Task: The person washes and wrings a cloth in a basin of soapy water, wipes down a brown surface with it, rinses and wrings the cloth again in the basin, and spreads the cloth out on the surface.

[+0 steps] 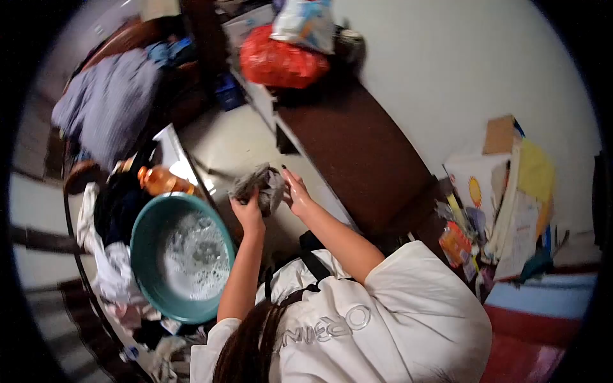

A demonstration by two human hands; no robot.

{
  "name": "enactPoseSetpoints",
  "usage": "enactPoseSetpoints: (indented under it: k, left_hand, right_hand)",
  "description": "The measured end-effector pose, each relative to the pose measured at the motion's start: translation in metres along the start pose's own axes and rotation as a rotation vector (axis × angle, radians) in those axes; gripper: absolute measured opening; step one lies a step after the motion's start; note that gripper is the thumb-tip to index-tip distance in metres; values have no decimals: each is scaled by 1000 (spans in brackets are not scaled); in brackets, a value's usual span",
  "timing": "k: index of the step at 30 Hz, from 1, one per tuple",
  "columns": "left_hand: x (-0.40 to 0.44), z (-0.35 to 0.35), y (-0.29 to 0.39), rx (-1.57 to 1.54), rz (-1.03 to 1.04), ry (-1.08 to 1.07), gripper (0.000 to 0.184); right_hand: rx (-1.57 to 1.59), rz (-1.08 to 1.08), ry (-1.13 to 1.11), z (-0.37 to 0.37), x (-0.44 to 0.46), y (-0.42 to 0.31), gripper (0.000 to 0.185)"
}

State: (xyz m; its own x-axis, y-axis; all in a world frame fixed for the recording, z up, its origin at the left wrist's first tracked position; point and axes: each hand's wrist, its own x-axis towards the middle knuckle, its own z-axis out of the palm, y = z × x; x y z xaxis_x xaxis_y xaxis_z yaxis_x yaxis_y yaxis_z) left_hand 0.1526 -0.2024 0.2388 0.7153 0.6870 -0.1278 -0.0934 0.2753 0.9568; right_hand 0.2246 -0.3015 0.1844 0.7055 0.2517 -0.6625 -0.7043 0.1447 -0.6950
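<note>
In the head view, grasping a bunched grey cloth (264, 184) in the fingers of the left hand (251, 210), just right of the teal basin (145, 255) (sudsy water (196, 255) inside); holding the right hand (297, 195) beside the cloth, with fingers unclenched.

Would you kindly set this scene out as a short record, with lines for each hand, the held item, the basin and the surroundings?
Left hand: gripping the cloth
Right hand: open beside the cloth, fingers extended
Held item: bunched grey cloth
Basin: teal, containing foamy water
Near basin: orange bottle
Farther off: red bag, white-and-blue bag on top
</note>
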Motion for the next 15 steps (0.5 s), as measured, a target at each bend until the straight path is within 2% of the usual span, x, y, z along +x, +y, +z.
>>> enactPoseSetpoints:
  k: [2, 3, 4, 7, 8, 9, 11, 14, 15]
  left_hand:
    - [-15, 35, -5, 202, 120, -127, 31]
    - [-12, 38, -44, 270, 88, -237, 28]
    - [-22, 47, -50, 330, 85, -368, 29]
    - [-49, 76, -67, 428, 191, -720, 31]
    - [-52, 85, -75, 446, 333, -804, 32]
    - [-52, 90, -85, 600, 71, -875, 35]
    - [-62, 116, -71, 664, 71, -949, 28]
    - [-56, 129, -130, 520, -123, -858, 21]
    - [-54, 136, -137, 585, -176, -907, 21]
  right_hand:
    - [274, 213, -70, -33, -37, -28, 74]
    - [410, 314, -119, -49, -49, -32, 74]
    - [536, 202, -259, -67, -53, -26, 70]
    - [686, 164, -58, -113, -70, -35, 47]
    - [729, 90, -105, -143, -44, -12, 37]
    - [683, 114, -48, -161, -46, -15, 28]
    - [642, 7, 210, -190, -26, 1, 30]
    - [302, -249, 672, -204, -38, -22, 46]
    - [267, -312, 652, -216, -33, -28, 57]
